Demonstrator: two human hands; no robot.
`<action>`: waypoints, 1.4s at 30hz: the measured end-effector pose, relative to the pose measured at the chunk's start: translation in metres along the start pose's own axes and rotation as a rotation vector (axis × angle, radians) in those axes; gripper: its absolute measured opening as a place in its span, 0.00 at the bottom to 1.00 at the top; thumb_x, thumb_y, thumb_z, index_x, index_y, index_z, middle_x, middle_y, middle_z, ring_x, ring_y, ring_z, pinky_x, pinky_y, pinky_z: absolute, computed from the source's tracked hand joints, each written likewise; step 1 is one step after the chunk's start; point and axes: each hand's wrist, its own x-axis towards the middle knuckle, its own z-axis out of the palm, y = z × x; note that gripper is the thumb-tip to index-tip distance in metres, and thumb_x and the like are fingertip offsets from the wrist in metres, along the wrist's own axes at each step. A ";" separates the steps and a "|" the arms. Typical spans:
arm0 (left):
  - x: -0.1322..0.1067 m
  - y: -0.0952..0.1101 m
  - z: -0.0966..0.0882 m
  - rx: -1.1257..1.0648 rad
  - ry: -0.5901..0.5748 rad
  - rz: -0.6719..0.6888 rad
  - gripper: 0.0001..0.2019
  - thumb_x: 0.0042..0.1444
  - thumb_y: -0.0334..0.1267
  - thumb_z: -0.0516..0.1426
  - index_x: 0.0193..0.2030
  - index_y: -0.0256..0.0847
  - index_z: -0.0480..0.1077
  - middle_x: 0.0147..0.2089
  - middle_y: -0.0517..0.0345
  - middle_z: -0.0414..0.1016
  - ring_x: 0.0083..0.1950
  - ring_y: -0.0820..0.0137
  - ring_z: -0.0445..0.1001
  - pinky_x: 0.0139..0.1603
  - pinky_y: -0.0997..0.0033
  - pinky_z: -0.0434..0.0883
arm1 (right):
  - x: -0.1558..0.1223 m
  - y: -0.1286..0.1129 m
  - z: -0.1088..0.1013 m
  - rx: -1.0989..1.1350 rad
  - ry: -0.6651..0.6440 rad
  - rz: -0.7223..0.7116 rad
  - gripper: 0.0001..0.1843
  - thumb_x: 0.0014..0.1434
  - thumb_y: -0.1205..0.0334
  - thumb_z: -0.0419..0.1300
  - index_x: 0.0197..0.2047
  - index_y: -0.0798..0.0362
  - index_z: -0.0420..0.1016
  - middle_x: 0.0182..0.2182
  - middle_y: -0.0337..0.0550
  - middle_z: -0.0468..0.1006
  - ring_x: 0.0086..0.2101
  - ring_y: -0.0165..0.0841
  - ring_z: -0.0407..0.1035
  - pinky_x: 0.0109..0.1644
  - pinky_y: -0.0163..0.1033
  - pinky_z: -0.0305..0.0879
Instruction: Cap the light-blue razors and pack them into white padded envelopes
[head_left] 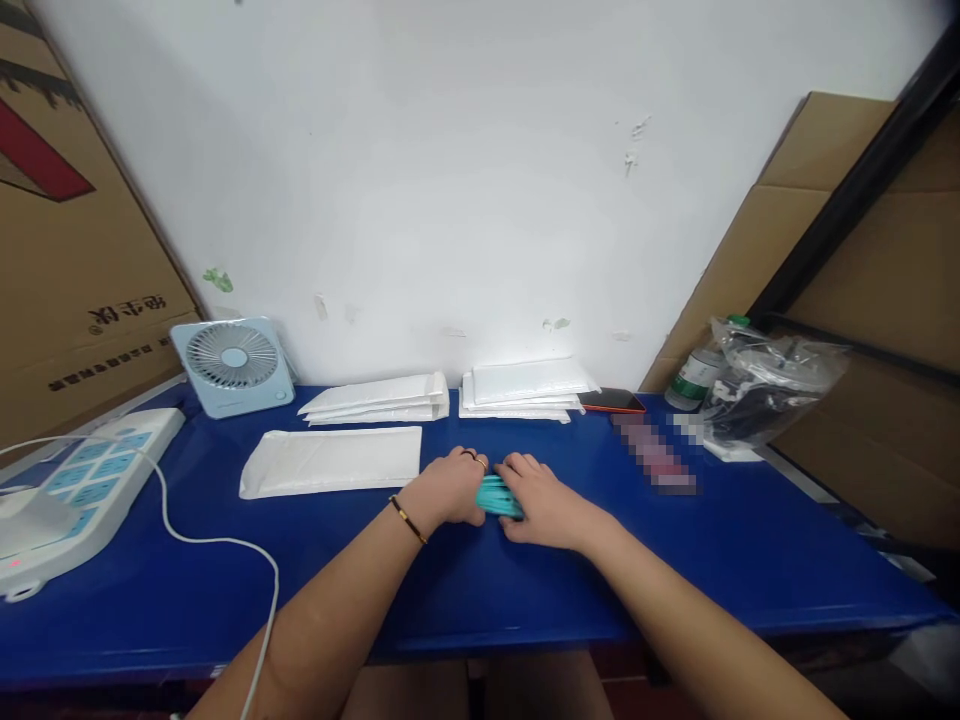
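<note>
Both my hands meet at the middle of the blue table (225,590). My left hand (450,488), with rings and a wrist bracelet, is closed on the left side of a small teal object (496,496). From the other side, my right hand (544,500) curls its fingers over the same teal object. Most of the object is hidden between the hands, so I cannot make out what it is. A single white padded envelope (334,460) lies flat just left of my left hand.
Two stacks of white padded envelopes (379,398) (525,388) sit at the back by the wall. Also there: a small blue fan (234,365), a white power strip (75,490) with cable, a phone (611,401), a bottle (694,376), a plastic bag (765,385), and cardboard boxes on both sides.
</note>
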 end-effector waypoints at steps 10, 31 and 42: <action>-0.010 0.023 0.024 -0.055 0.174 0.033 0.11 0.48 0.35 0.55 0.40 0.36 0.66 0.43 0.42 0.72 0.45 0.55 0.71 0.44 0.59 0.68 | -0.004 -0.023 -0.012 -0.207 -0.051 -0.024 0.17 0.49 0.70 0.56 0.45 0.58 0.67 0.39 0.52 0.72 0.33 0.38 0.68 0.37 0.40 0.62; -0.009 0.059 0.034 -0.662 0.513 0.144 0.13 0.54 0.33 0.51 0.47 0.41 0.62 0.47 0.52 0.71 0.49 0.66 0.71 0.48 0.69 0.68 | -0.015 -0.044 0.008 1.496 0.448 0.250 0.28 0.44 0.49 0.67 0.46 0.53 0.70 0.45 0.52 0.76 0.47 0.44 0.70 0.50 0.48 0.67; -0.043 -0.014 0.027 -0.189 0.404 -0.425 0.44 0.45 0.56 0.59 0.66 0.41 0.47 0.69 0.37 0.43 0.68 0.40 0.36 0.60 0.37 0.48 | -0.024 -0.023 -0.002 1.129 1.084 0.299 0.17 0.48 0.53 0.66 0.36 0.52 0.66 0.23 0.36 0.73 0.19 0.27 0.66 0.22 0.33 0.62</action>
